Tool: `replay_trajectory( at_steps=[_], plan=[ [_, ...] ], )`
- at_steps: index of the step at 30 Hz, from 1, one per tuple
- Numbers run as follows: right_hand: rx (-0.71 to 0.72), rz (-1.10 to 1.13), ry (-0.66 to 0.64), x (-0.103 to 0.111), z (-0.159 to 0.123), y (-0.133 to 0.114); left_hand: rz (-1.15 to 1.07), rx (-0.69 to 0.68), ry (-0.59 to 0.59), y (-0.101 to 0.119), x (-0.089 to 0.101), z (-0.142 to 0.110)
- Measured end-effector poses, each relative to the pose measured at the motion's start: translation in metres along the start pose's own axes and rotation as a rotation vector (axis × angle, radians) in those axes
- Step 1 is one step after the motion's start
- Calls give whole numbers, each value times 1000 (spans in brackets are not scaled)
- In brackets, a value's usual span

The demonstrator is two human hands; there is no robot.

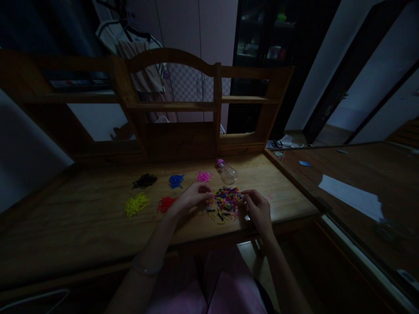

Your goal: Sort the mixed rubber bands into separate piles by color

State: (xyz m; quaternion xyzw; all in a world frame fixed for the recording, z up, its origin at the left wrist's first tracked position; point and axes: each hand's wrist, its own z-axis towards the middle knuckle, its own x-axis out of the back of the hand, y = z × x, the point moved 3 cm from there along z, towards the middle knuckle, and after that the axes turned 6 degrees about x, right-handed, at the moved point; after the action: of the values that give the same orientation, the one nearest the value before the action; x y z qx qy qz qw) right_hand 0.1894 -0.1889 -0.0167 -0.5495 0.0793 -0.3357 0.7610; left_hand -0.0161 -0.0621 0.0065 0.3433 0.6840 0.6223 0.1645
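A mixed heap of small coloured elastic bands (225, 201) lies on the wooden desk (81, 226) in front of me. My left hand (191, 197) rests at the heap's left edge, fingers curled in a pinch on something too small to make out. My right hand (258, 208) sits at the heap's right edge, fingers bent inward. Sorted piles lie to the left: black (144, 180), blue (176, 181), pink (204, 176), yellow (136, 203) and red (165, 203).
A clear bulb-shaped bottle with a pink cap (226, 171) lies just behind the heap. A wooden shelf unit (183, 104) rises at the desk's back. A second desk surface (360, 183) with paper extends on the right. The room is dim.
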Motion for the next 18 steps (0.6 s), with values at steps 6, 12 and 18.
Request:
replay_trajectory(
  at_steps=[6,12,18],
  plan=[
    [-5,1,4,0,0,0,-181,34,3,-11,0,4],
    [11,-9,-6,0,0,-1,-374,48,-5,-7,-2,0],
    [2,-2,-19,0,0,3,-891,120,12,0,-3,-10]
  ],
)
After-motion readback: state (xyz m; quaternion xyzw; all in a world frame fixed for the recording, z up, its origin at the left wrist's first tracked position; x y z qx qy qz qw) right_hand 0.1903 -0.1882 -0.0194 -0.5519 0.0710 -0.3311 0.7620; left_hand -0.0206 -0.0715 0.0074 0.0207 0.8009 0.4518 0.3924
